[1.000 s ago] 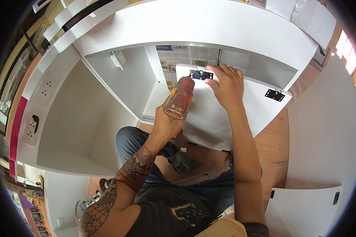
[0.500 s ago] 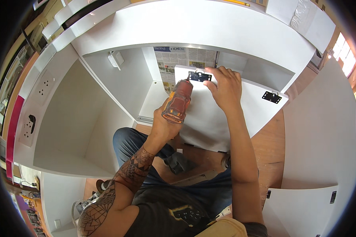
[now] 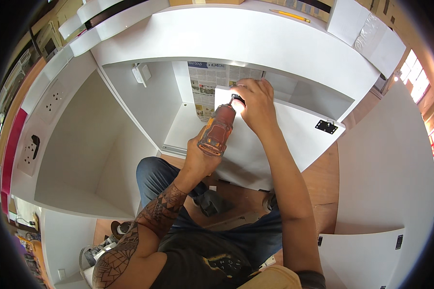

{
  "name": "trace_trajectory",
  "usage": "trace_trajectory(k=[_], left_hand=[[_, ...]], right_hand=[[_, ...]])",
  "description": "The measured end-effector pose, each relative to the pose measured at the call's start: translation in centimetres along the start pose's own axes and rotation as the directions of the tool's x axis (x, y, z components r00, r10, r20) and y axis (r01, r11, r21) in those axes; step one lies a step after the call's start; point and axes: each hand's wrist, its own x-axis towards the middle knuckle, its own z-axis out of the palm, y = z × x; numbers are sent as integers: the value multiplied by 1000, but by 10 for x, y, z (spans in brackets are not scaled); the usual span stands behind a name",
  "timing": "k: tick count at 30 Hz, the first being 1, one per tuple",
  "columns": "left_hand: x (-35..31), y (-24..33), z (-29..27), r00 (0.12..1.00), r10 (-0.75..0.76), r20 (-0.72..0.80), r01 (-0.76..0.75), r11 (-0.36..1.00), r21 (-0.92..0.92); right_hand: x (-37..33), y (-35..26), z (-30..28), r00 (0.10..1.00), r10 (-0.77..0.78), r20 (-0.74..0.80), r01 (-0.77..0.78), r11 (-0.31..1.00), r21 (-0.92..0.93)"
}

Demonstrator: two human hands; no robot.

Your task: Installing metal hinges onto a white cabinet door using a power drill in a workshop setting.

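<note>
My left hand (image 3: pixel 200 158) is wrapped round the grip of a worn red and orange power drill (image 3: pixel 218 129). The drill points up and away, its bit end at a black metal plate (image 3: pixel 235 98) by the far edge of a white panel (image 3: pixel 301 137). Closed over that edge, my right hand (image 3: pixel 257 102) has its thumb and fingers at the plate and covers most of it. A bright light falls on the plate and fingertips. A second black plate (image 3: pixel 326 126) with several holes is on the panel's right corner.
A white cabinet (image 3: pixel 226 36) with open compartments stands ahead, newspaper (image 3: pixel 205 89) inside it. On its top lie a pencil (image 3: pixel 289 16) and a white box (image 3: pixel 361 33). Another white panel (image 3: pixel 361 257) with black fittings rests at lower right. My legs are below the panel.
My right hand has shifted left along the panel's edge and now covers most of the black plate. A light has come on at the drill's tip. The view has moved slightly.
</note>
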Motion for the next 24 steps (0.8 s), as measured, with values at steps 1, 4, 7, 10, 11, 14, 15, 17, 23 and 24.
trace_trajectory(k=[1,4,7,10,11,14,15,17,23,24], left_hand=[[0,1,1,1000,-21,-14,20,998,-55],[1,2,-5,999,-26,-36,20,987,-156],[0,-4,-8,999,31,-32,-33,996,-81],[-8,3,-7,997,76,-34,-74,996,46],[-10,7,-9,996,75,-50,-71,995,75],[-6,6,0,978,205,22,-206,966,153],[-6,9,4,979,204,23,-206,967,152],[-2,19,14,993,53,107,-50,998,-36],[9,6,44,995,-94,44,104,892,-440],[9,11,43,995,-95,43,104,892,-440]], right_hand=[[1,2,2,1000,-2,0,2,1000,0],[5,5,6,998,-64,-2,64,998,0],[3,8,7,992,-115,-50,116,993,13],[-2,6,0,987,-107,-120,113,993,41],[-5,7,-7,979,-21,-203,47,992,120],[-8,15,-27,916,88,-392,-24,986,166],[-10,17,-35,881,306,-361,-193,929,315],[-13,27,-47,850,451,-274,-330,859,391],[-14,39,-58,982,189,13,-185,937,297],[-16,40,-59,982,188,14,-183,937,298]])
